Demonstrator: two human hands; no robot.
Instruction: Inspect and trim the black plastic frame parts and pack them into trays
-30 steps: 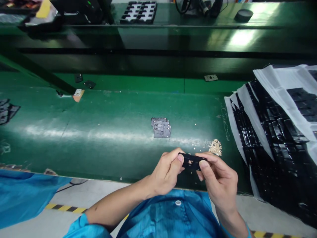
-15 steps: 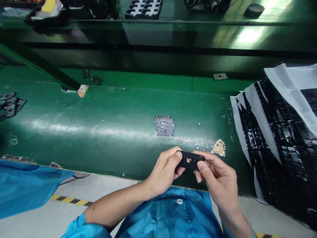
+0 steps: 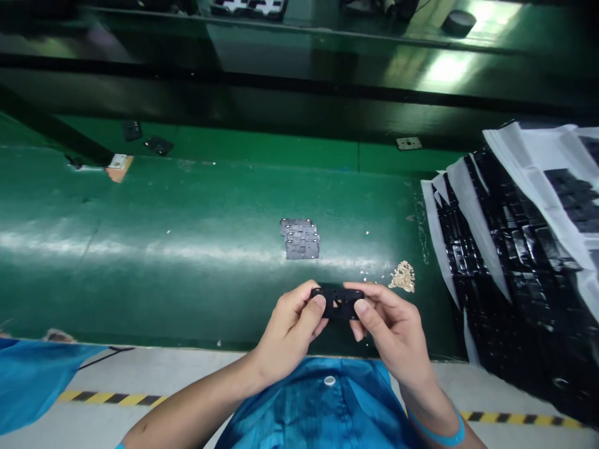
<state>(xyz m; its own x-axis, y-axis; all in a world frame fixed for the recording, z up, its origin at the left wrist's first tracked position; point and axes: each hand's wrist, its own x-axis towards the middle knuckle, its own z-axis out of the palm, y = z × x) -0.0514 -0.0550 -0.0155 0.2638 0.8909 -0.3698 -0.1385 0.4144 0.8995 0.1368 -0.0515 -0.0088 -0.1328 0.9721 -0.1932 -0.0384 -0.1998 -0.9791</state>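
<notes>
In the head view, the left hand and the right hand are both grasping one thin black plate, which is raised just above the near edge of the green table, in front of the person's blue garment. The left thumb presses on the left end of the plate, and the right thumb lies on its right end, while the other fingers are placed behind it and along its upper edge. Near the middle of this plate there is a small opening, through which a bit of skin is seen. Beyond the hands, some grey plates lie overlapped in a short row. To the right of them, a small heap of beige bits rests on the table, with few loose bits beside it. On the right side are dark glossy parts, seemingly wrapped in film, though the reflections make this difficult to judge, with white sheets among them. Farther back, a pale plate lies at the right, and two dark plates lie close together at the left.
</notes>
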